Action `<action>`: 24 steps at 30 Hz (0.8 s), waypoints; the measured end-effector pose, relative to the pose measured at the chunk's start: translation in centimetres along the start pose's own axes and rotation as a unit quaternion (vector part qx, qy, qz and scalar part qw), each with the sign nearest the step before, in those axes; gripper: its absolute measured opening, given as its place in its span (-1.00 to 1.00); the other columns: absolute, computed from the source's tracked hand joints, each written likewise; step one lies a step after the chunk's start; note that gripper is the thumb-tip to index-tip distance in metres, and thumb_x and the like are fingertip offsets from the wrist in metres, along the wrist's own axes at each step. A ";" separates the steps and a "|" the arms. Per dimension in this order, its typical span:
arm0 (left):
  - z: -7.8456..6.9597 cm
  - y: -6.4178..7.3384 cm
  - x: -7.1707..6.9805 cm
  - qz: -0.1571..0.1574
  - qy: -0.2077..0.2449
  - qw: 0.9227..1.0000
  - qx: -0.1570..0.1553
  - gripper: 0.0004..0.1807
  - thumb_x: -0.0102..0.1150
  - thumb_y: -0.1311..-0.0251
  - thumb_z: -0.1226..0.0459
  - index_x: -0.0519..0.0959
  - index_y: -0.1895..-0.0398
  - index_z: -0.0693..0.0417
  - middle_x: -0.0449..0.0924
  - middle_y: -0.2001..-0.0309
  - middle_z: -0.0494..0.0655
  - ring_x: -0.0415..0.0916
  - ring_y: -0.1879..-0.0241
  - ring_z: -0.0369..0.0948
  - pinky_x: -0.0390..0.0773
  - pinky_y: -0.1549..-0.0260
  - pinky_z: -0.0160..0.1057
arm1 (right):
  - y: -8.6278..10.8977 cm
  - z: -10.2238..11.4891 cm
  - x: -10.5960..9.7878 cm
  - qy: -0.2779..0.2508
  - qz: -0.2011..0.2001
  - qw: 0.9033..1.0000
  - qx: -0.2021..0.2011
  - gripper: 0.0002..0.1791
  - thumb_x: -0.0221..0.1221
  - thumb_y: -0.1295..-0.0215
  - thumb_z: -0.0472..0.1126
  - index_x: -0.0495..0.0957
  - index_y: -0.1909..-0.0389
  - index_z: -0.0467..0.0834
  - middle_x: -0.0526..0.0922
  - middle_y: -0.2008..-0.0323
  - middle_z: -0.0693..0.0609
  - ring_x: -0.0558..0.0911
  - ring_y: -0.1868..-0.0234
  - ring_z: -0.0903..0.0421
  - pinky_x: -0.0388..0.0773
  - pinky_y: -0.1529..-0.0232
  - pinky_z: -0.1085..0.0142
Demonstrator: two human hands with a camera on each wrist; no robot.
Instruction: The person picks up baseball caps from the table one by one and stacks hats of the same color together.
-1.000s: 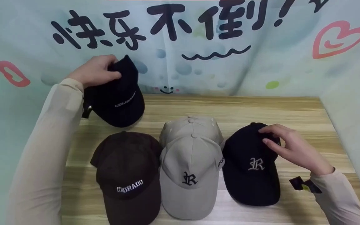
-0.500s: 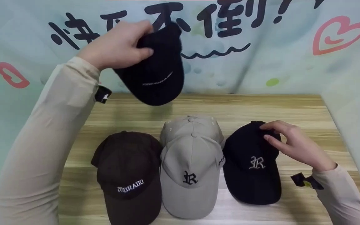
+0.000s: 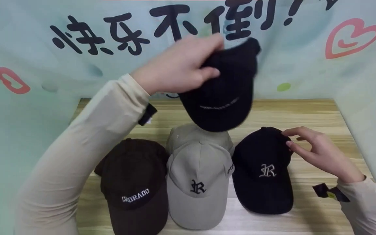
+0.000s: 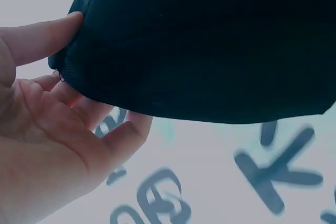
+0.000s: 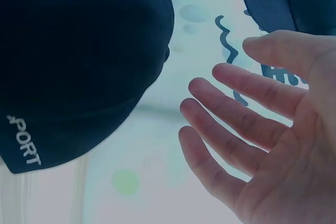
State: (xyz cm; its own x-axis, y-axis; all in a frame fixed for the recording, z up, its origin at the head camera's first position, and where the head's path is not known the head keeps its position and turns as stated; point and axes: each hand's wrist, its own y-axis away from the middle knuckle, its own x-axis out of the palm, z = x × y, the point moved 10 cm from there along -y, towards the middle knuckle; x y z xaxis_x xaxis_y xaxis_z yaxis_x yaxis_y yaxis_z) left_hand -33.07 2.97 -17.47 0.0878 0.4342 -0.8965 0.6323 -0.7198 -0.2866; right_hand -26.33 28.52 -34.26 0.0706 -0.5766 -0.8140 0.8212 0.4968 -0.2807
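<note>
A black baseball cap [image 3: 228, 86] with small white lettering hangs in the air, brim down, above the grey caps. My left hand [image 3: 181, 67] pinches its crown edge, the thumb on the near side; the other fingers are mostly hidden in the head view. In the left wrist view, those fingers [image 4: 86, 111] lie on the far side of the cap's edge. My right hand [image 3: 320, 150] is beside another black cap [image 3: 263, 192] with an R emblem on the table. The right wrist view shows its fingers [image 5: 231, 111] spread, apart from that cap.
A dark brown cap [image 3: 135, 176] lettered COLORADO lies at left on the wooden table [image 3: 292, 114]. In the middle, a grey cap [image 3: 197, 209] with an R overlaps a second grey cap [image 3: 180, 138] behind it. A printed cloth backdrop [image 3: 109, 75] rises behind.
My left hand has lifted the black cap from the back left and carried it right, then lowered it somewhat over the grey caps. My right hand has drawn slightly right.
</note>
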 end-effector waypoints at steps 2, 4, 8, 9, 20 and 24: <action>-1.1 -0.6 1.1 0.004 0.012 1.000 0.017 -0.78 0.18 -0.29 0.20 0.41 0.14 0.09 0.52 0.29 -0.23 0.41 0.31 -0.29 0.41 0.26 -0.30 | 0.3 -0.1 -0.4 0.004 -0.005 1.000 0.002 -0.71 0.22 -0.25 -0.43 0.60 0.02 -0.19 0.65 0.07 0.03 0.52 0.00 0.35 0.37 0.12 0.61; -2.3 -1.1 2.3 0.013 0.029 0.999 0.033 -0.77 0.18 -0.29 0.19 0.40 0.12 0.07 0.53 0.29 -0.25 0.42 0.33 -0.34 0.42 0.28 -0.35 | 0.7 -0.3 -0.9 0.013 -0.012 1.000 0.002 -0.70 0.23 -0.23 -0.44 0.60 0.02 -0.19 0.65 0.08 0.04 0.50 0.01 0.40 0.36 0.16 0.60; -5.0 -1.8 5.1 0.051 0.097 0.992 0.060 -0.77 0.16 -0.32 0.22 0.37 0.08 0.08 0.54 0.27 -0.24 0.44 0.35 -0.36 0.43 0.31 -0.39 | 1.4 -0.6 -1.9 0.028 -0.023 0.999 0.006 -0.68 0.23 -0.23 -0.44 0.59 0.00 -0.18 0.65 0.08 0.05 0.49 0.02 0.44 0.35 0.20 0.60; -5.7 -1.8 5.8 0.064 0.117 0.989 0.064 -0.76 0.15 -0.33 0.23 0.36 0.07 0.10 0.54 0.27 -0.22 0.45 0.34 -0.34 0.44 0.31 -0.39 | 1.6 -0.6 -2.1 0.033 -0.026 0.999 0.008 -0.68 0.23 -0.24 -0.43 0.59 -0.01 -0.18 0.65 0.08 0.05 0.49 0.03 0.44 0.35 0.21 0.60; -11.1 -0.6 13.7 0.179 0.257 0.948 0.066 -0.80 0.07 -0.36 0.35 0.33 0.06 0.24 0.45 0.28 -0.05 0.41 0.29 -0.23 0.40 0.25 -0.39 | 3.2 -0.9 -4.3 0.063 -0.053 0.996 0.024 -0.69 0.23 -0.21 -0.47 0.59 0.02 -0.23 0.64 0.11 -0.04 0.46 0.07 0.50 0.37 0.17 0.63; -12.0 -0.9 17.0 0.224 0.258 0.937 0.075 -0.78 0.03 -0.38 0.35 0.31 0.00 0.24 0.45 0.20 -0.04 0.40 0.20 -0.24 0.36 0.16 -0.45 | 3.7 -1.2 -4.8 0.070 -0.061 0.995 0.041 -0.70 0.22 -0.26 -0.41 0.59 -0.02 -0.18 0.64 0.08 -0.02 0.47 0.09 0.51 0.39 0.25 0.65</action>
State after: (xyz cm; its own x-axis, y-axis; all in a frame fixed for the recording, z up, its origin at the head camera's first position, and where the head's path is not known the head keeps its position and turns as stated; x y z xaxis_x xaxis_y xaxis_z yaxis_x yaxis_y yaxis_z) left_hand -22.96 17.51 -28.44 0.7034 0.2471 -0.6665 0.3313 -0.9435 -0.0003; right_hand -24.32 33.86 -31.96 -0.1075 -0.5311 -0.8405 0.8627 0.3703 -0.3444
